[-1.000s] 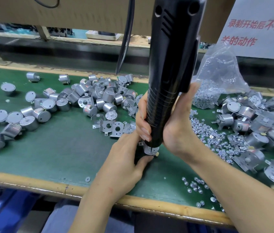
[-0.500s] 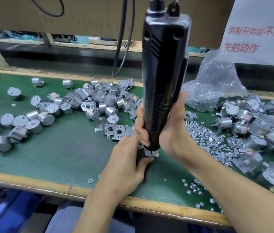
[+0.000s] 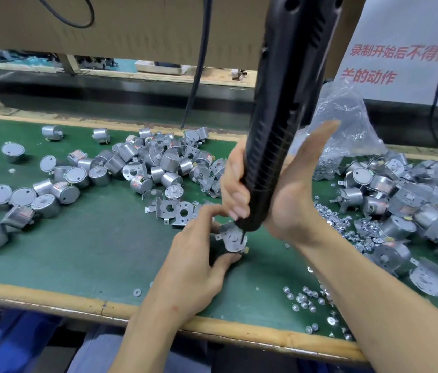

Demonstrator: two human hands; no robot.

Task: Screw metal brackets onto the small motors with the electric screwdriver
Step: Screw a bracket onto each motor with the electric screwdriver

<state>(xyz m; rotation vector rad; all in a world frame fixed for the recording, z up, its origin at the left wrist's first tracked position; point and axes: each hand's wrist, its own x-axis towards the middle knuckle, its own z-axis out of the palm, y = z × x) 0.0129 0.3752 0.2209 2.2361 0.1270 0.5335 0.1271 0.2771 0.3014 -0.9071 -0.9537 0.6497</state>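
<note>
The job looks to be well under way, but a lot is left. A heap of finished motors (image 3: 400, 203) with brackets on them lies toward the right edge of the surface (image 3: 91, 251). A large scatter of bare motors (image 3: 142, 165) waits from the left edge to the middle, close to the far edge, with a few loose brackets (image 3: 172, 208) just in front of it. One motor (image 3: 235, 244) is being worked on now, near the middle of the surface and a little in from the near edge, with a bracket (image 3: 224, 228) lying on its top face. The left hand (image 3: 193, 265) holds this motor down. Its thumb is under the near side and its fingers are curled over the far side, so it is closed narrowly round the small body. The right hand (image 3: 279, 203) grips the lower barrel of the black screwdriver (image 3: 285, 125), with the fingers wrapped round the front and the thumb lying straight up the side. The tool leans slightly, and its tip rests on the bracket's face at the right; a screw there is too small to make out, so I cannot tell whether it is fully driven. Loose screws (image 3: 304, 297) lie by the near edge under the right forearm, and more are in a clear bag (image 3: 347, 125) at the far edge.
</note>
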